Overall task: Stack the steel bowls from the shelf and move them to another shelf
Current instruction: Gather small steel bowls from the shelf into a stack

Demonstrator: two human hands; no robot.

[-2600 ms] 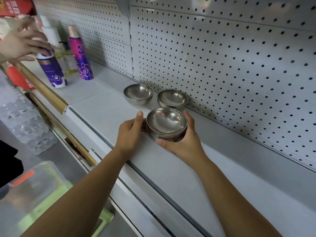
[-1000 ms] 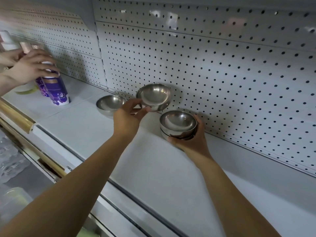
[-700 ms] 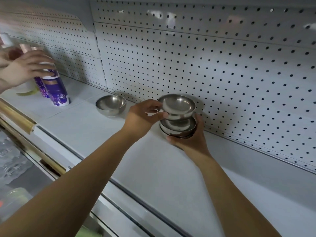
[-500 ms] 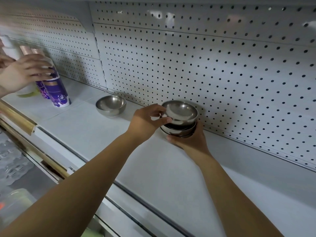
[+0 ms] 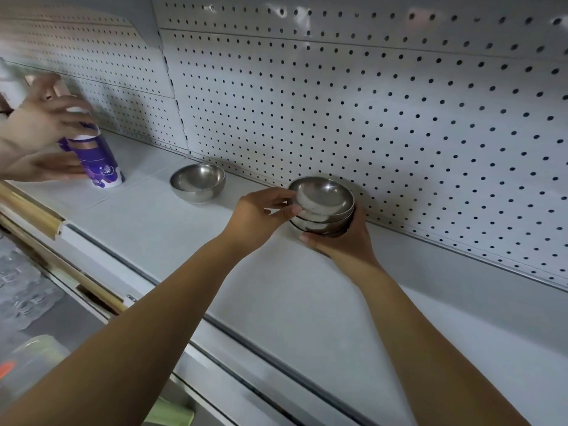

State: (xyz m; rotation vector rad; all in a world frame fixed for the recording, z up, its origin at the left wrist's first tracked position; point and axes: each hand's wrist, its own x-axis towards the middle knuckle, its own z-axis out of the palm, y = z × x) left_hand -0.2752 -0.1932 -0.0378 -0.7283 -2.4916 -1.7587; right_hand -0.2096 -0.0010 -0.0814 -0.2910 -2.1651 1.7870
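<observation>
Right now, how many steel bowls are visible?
4: one bowl alone on the shelf, three nested in the stack held by left hand and right hand; more may hide inside.

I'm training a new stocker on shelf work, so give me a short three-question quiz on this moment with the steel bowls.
1. True or false: the lone bowl on the shelf touches the stack.
2. Fill in: the left hand pinches the top bowl at its ____.
3. Which hand cups the stack from below? A) left hand B) right hand
Key: 1 false; 2 rim; 3 B.
</observation>
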